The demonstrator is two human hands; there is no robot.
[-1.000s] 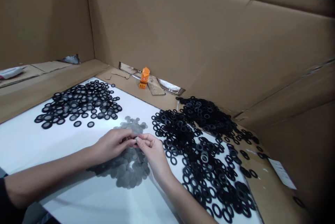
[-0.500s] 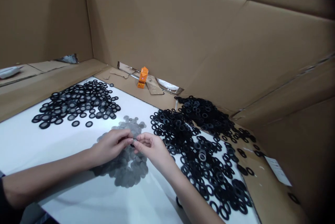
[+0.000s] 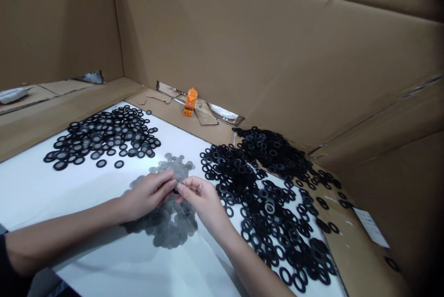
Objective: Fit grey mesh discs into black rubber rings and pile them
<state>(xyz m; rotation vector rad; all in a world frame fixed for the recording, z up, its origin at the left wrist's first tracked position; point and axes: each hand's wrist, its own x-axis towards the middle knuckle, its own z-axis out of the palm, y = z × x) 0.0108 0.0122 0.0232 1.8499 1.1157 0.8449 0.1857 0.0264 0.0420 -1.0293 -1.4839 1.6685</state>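
Note:
My left hand and my right hand meet fingertip to fingertip over the middle of the white board. Pinched between them is a small black ring, mostly covered by the fingers; whether a grey disc sits in it I cannot tell. Beneath both hands spreads a pile of thin grey discs. To the right lies a large heap of loose black rings. Black rings with grey discs in their centres form another heap at the back left.
A white board lies on cardboard, with tall cardboard walls behind and to the right. Beyond the board stands an orange carton. More black rings spill onto the cardboard near a white paper label.
The fingertips have shifted slightly around the black ring, and the right hand has tilted a little. The whole view has moved by a few pixels; the heaps look the same.

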